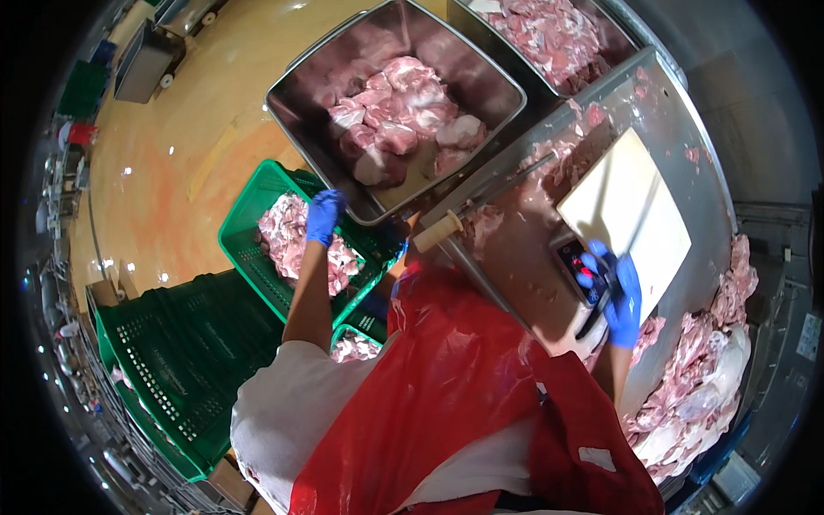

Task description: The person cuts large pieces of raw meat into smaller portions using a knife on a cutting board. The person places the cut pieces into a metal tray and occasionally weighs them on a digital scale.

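My left hand, in a blue glove, is over the right side of a green crate with pieces of pink meat inside. Its fingers look curled, and what they hold, if anything, is hidden. In a blue glove too, my right hand closes around a black-handled knife; a thin blade-like line runs over the white cutting board. The fingers of that hand are beside a small dark panel with a red lit display, set at the board's near left edge.
A deep steel tub holds large meat pieces; another tub stands behind. A cream-handled rod lies on the steel table. Trimmings pile at the right. Green crates stack at the left, above a wet floor.
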A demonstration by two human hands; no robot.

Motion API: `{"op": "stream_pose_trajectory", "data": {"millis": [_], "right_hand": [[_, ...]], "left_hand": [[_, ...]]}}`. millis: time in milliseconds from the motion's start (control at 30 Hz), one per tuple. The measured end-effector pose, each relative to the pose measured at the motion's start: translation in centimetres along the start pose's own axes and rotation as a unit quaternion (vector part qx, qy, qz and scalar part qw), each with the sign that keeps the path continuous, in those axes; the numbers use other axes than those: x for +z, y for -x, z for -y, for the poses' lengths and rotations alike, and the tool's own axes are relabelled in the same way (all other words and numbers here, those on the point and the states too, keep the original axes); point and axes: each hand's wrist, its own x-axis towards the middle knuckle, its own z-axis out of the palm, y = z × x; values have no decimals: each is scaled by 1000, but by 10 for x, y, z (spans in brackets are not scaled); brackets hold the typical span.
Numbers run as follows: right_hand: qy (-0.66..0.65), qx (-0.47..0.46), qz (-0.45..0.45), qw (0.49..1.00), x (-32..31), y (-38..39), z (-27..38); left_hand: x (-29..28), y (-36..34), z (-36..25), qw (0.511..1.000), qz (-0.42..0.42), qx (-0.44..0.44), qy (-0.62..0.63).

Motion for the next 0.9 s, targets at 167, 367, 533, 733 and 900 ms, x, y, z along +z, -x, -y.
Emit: {"op": "stream_pose_trajectory", "data": {"millis": [167,367,533,733,900], "right_hand": [[60,-150,-253,954,-107,146,33],[1,-306,-413,858,-175,293,28],[-7,-359,-467,808,-188,407,-17],[-29,-246,-628,738,-259,504,-120],[-97,-196,-639,738,-314,542,-169]], "left_hand": [[171,45,-94,888,353,267,-122],[394,207,-150,537,614,563,-133],[458,349,-89,602,752,178,-203],[587,406,37,675,557,453,-171],[660,451,51,650,317,628,-287]]}}
